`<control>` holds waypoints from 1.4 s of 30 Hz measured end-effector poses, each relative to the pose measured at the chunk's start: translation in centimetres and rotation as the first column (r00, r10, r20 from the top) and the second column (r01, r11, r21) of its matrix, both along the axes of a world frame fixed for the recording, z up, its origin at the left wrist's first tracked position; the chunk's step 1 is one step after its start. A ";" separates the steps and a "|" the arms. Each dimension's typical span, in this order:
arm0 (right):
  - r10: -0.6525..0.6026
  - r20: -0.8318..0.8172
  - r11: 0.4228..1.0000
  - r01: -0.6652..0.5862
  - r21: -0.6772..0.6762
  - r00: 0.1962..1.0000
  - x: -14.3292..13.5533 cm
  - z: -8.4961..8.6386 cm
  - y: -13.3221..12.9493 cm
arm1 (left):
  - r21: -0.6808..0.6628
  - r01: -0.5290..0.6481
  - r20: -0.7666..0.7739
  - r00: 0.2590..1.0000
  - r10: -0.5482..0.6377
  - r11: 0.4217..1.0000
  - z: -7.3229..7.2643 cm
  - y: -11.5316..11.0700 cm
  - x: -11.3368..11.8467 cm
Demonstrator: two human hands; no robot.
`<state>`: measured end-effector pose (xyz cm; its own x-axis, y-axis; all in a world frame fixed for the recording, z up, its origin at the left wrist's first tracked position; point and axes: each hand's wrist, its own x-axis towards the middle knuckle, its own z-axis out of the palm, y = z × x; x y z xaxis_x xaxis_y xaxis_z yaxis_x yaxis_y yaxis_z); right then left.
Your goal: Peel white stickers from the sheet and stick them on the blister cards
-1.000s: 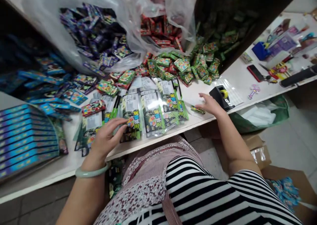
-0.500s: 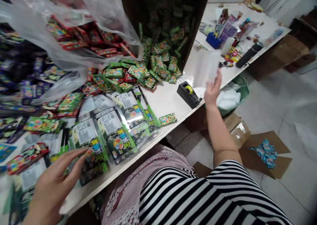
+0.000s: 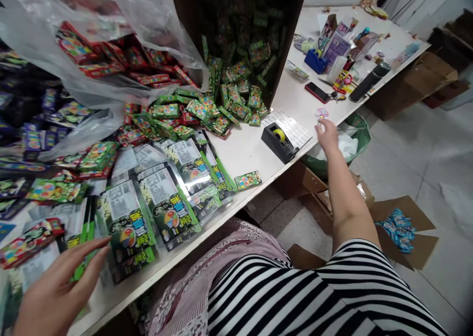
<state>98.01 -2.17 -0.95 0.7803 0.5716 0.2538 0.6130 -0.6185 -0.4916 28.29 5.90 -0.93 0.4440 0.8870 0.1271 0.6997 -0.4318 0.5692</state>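
My left hand [image 3: 61, 289] is open at the table's lower left, thumb and forefinger apart with nothing visible between them. Beside its fingertips lies a clear-wrapped black and green candy pack [image 3: 127, 235], and a matching pack [image 3: 169, 205] is to its right. My right hand [image 3: 328, 136] is at the table's front edge, over the green bin bag. Its fingers are closed around a small whitish bit too small to name. A small pink-and-white label [image 3: 322, 112] shows just beyond the fingertips. Left of this hand are a sheet of labels [image 3: 295, 129] and a black tape dispenser [image 3: 280, 142].
Small green candy boxes [image 3: 236, 102] spill from a dark carton, with red boxes [image 3: 136, 57] in a plastic bag and purple ones [image 3: 37, 134] further left. A single green box [image 3: 248, 179] lies near the edge. A phone [image 3: 317, 92] and black flask [image 3: 370, 82] stand beyond.
The translucent sheet in my right hand is gone from view, uncovering the phone and label sheet. That hand has moved slightly right. My left hand has drawn back down and left.
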 end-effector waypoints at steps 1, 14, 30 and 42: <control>0.087 -0.004 0.995 -0.087 -0.054 0.996 -0.6 -0.1 2.1 | -0.008 -0.041 0.006 0.999 0.041 0.999 0.6 -0.1 1.0; -0.034 -0.083 0.883 -0.009 -0.469 0.996 0.9 -0.6 11.2 | -0.027 -0.201 0.008 0.980 0.201 0.979 1.2 -2.0 -0.8; -0.008 0.001 0.980 0.008 -0.199 1.000 0.9 3.4 8.0 | -0.009 -0.033 -0.016 0.999 0.033 0.999 2.9 0.4 2.3; 0.779 -0.484 0.619 -0.367 0.694 0.399 -22.9 7.6 3.3 | -0.398 0.242 0.600 0.798 0.052 0.885 5.5 3.1 19.8</control>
<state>75.13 1.12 6.62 0.3151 0.9363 0.1548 0.0588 0.1435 -0.9879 48.07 8.98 4.60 0.4987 0.8667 0.0017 0.1404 -0.0827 0.9866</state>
